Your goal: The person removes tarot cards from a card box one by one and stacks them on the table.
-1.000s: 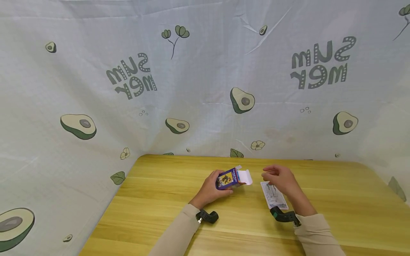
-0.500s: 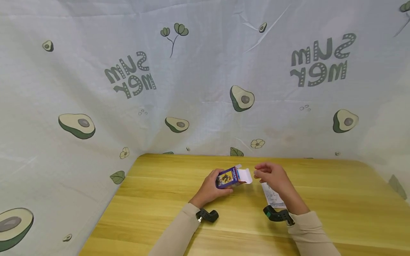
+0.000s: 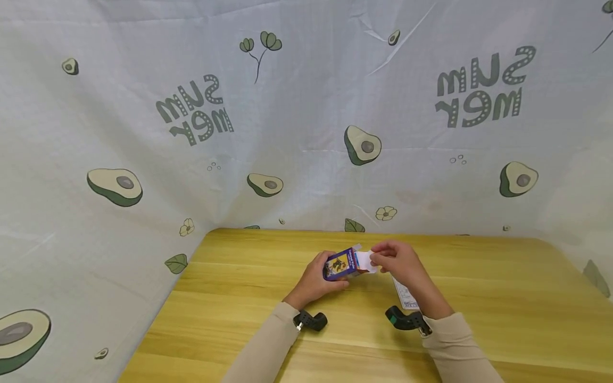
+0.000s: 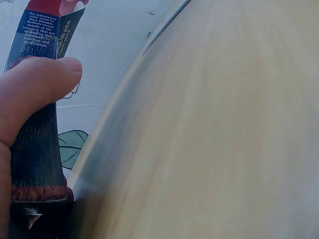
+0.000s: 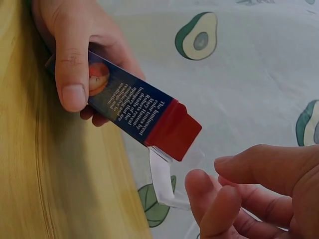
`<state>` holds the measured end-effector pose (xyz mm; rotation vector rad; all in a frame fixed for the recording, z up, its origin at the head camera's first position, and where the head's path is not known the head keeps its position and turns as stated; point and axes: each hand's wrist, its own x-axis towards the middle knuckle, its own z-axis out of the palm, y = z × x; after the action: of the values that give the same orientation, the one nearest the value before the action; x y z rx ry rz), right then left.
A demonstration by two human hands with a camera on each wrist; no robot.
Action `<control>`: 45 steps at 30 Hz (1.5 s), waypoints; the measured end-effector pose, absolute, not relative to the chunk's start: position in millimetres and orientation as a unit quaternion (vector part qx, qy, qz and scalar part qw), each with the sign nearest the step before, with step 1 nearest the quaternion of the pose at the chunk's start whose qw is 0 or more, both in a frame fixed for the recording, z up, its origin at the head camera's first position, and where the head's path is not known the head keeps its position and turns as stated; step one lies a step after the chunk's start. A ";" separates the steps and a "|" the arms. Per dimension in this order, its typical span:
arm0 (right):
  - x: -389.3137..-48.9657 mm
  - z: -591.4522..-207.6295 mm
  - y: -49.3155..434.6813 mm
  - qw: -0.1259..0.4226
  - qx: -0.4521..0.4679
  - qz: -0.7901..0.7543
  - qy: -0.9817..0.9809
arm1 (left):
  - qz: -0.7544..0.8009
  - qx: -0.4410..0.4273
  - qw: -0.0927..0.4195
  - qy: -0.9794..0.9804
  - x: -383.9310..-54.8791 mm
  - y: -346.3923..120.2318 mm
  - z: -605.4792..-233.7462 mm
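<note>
My left hand (image 3: 312, 283) grips a purple card box (image 3: 338, 266), thumb along its printed narrow side. Its open end points right, with the white lid flap (image 3: 366, 261) folded out. In the right wrist view a red side flap (image 5: 178, 133) also sticks out from the box. My right hand (image 3: 401, 264) is at the lid flap, fingers bent loosely; thumb and fingertips look apart and nothing shows between them. Below it, a stack of cards or single card (image 3: 405, 296) lies on the table, partly hidden by the hand and wrist. The box's inside is hidden.
The wooden table (image 3: 230, 319) runs back to a pale curtain (image 3: 306, 106) printed with avocados. A black wrist camera (image 3: 311, 321) sits on the left wrist, and another wrist camera (image 3: 404, 319) on the right one.
My right hand has moved left from above the card on the table to the box's lid flap. The left hand and the box have stayed nearly still.
</note>
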<state>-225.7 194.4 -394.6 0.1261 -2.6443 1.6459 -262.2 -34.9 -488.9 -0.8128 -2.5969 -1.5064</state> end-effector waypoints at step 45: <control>-230.3 -415.5 172.3 0.010 0.026 0.460 -0.888 | -0.478 -0.267 0.015 -0.836 -263.0 -34.9 -487.3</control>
<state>-230.3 172.3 -415.5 0.0806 -2.7714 1.4364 -263.0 -34.9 -487.3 -0.8302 -2.6031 -1.4889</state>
